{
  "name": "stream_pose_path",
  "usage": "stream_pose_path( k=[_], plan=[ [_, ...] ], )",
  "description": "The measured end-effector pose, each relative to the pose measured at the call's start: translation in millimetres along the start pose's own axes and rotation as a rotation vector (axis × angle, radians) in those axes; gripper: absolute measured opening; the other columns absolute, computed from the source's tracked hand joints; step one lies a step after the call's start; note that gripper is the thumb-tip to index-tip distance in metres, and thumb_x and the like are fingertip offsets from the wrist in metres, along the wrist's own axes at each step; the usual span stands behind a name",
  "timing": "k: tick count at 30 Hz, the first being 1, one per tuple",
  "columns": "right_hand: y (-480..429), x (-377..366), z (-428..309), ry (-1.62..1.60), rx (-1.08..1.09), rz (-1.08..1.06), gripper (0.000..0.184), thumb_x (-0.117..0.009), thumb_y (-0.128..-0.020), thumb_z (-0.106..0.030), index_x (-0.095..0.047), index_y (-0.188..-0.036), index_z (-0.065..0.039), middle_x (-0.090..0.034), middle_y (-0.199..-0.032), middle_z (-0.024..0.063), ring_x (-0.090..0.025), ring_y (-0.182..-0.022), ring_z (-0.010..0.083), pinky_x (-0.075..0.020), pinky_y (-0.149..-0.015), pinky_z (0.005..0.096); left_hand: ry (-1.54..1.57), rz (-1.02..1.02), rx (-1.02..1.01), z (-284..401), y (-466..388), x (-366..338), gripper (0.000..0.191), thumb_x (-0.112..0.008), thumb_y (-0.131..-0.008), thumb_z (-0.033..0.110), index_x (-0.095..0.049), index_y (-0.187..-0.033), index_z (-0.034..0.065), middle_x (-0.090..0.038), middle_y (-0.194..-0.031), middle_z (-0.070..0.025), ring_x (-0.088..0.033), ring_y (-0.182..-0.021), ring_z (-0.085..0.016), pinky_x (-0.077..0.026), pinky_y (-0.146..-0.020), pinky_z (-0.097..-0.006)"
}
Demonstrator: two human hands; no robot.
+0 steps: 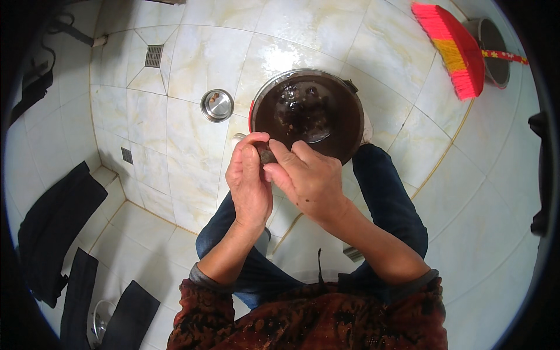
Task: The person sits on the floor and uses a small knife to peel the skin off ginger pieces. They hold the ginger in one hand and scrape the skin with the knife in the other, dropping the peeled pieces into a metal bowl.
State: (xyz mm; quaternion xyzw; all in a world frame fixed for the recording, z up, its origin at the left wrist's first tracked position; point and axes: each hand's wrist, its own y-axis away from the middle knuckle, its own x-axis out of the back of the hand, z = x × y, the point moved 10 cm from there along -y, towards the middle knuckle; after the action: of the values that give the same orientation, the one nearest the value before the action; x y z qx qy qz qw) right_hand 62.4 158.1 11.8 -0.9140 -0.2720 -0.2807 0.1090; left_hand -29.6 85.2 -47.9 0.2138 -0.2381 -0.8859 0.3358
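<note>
My left hand (250, 175) is closed around a small dark, roundish object (267, 156), whose kind I cannot tell. The fingers and thumb of my right hand (306, 173) press on its right side. Both hands are above the near left rim of a large round basin (359, 103) filled with dark brown liquid. Dark lumps (302, 98) show in the liquid, partly under the surface. Left of the basin, a small round steel bowl (217, 113) stands on the tiled floor with a few small brown bits (215, 97) inside.
A red and yellow broom (459, 52) leans by a grey bucket (494, 65) at the upper right. Floor drains (154, 56) lie at the left. Dark cloths (61, 227) hang at the lower left. My knees flank the basin's near side.
</note>
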Motion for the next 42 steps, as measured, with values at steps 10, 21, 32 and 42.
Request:
stream_pose_path(
  k=[10,21,32,42],
  plan=[
    [3,2,10,-0.157,-0.097,0.048,0.031,-0.067,-0.074,-0.021,-0.06,-0.1,-0.004,-0.046,-0.068,0.0064,-0.053,-0.051,0.0201,-0.0406,-0.042,0.0293,-0.081,-0.025,-0.092,9,2,-9,0.029,-0.043,-0.096,0.028,-0.055,-0.106,0.0025,-0.049,-0.08,0.0039,-0.037,-0.064,-0.002,-0.03,-0.055,-0.0164],
    [10,-18,40,-0.775,-0.444,0.068,0.018,-0.053,-0.087,-0.012,-0.062,-0.086,0.004,-0.058,-0.065,0.0121,-0.055,-0.055,0.0181,-0.044,-0.053,0.0273,-0.075,-0.106,-0.049,4,-3,-14,0.03,-0.044,-0.096,0.027,-0.053,-0.108,0.0018,-0.046,-0.071,0.002,-0.034,-0.059,-0.005,-0.028,-0.054,-0.0193],
    [3,1,26,-0.292,-0.233,0.013,0.03,-0.061,-0.08,-0.021,-0.058,-0.106,-0.008,-0.055,-0.071,0.0074,-0.058,-0.058,0.0248,-0.0451,-0.049,0.0322,0.068,-0.071,0.055,-7,-6,-11,0.025,-0.049,-0.094,0.023,-0.052,-0.108,0.0035,-0.048,-0.069,0.0011,-0.038,-0.058,-0.007,-0.034,-0.055,-0.021],
    [-2,1,12,-0.072,-0.062,-0.02,0.035,-0.063,-0.077,-0.017,-0.058,-0.111,-0.009,-0.046,-0.067,0.0041,-0.054,-0.051,0.0171,-0.0422,-0.043,0.0273,0.254,-0.171,0.162,-11,-10,-8,0.016,-0.054,-0.091,0.02,-0.053,-0.099,0.0065,-0.056,-0.064,-0.0053,-0.046,-0.049,-0.011,-0.04,-0.047,-0.0254]
  ],
)
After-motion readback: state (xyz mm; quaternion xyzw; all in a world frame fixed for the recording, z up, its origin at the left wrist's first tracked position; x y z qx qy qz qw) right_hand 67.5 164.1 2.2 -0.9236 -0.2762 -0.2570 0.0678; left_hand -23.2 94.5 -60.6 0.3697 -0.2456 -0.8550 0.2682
